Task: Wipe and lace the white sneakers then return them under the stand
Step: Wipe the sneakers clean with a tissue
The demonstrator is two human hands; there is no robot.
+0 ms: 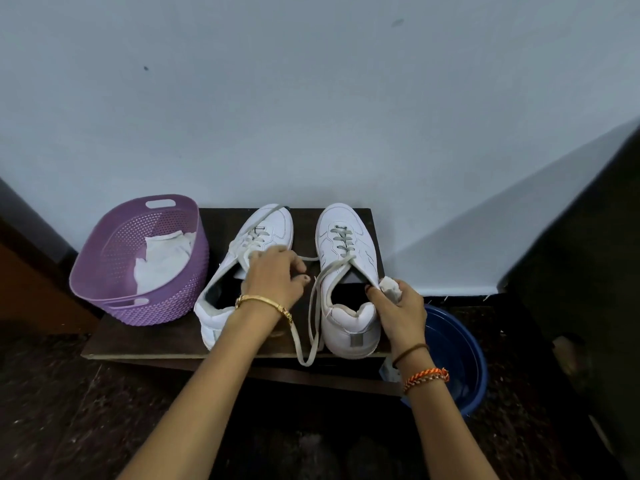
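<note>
on a low wooden stand (145, 344), the right hand (401, 306) pinches a wad of cloth (389, 287) against the right sneaker (346, 271); the left hand (273, 278), fingers curled, steadies the left sneaker (242, 265). wiping appears underway; lacing comes next.

Two white sneakers (304, 271) stand side by side on the dark desk (145, 341), toes toward the wall. The left hand (273, 275) rests on the left sneaker's laces. The right hand (398, 310) holds a crumpled cloth (389, 287) against the right sneaker's collar. A purple basket (138, 258) stands at the left.
</note>
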